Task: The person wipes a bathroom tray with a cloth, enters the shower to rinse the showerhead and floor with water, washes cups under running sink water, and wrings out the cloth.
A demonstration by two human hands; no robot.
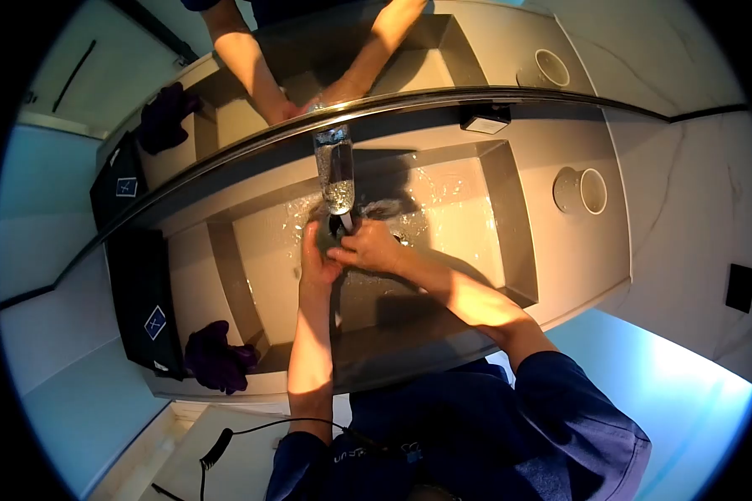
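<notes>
Both my hands are over the sink (510, 209), just below the mouth of the shiny faucet (336, 171). A thin stream of water falls between them. My left hand (319, 257) is upright along the left side of a small, dark greyish thing (334, 225), its fingers curled against it. From the right, my right hand (369, 246) reaches in with bent fingers, its fingertips close to my left thumb and to that thing. The hands and the faucet cover much of it, so its kind does not show. Water splashes and drops lie over the basin floor around them.
A white cup (593, 192) lies on the right counter. A purple cloth (220, 357) sits at the left counter edge, next to a black box (142, 305) with a blue-and-white label. Behind the faucet runs a mirror (443, 63). A small dark block (485, 121) stands under it.
</notes>
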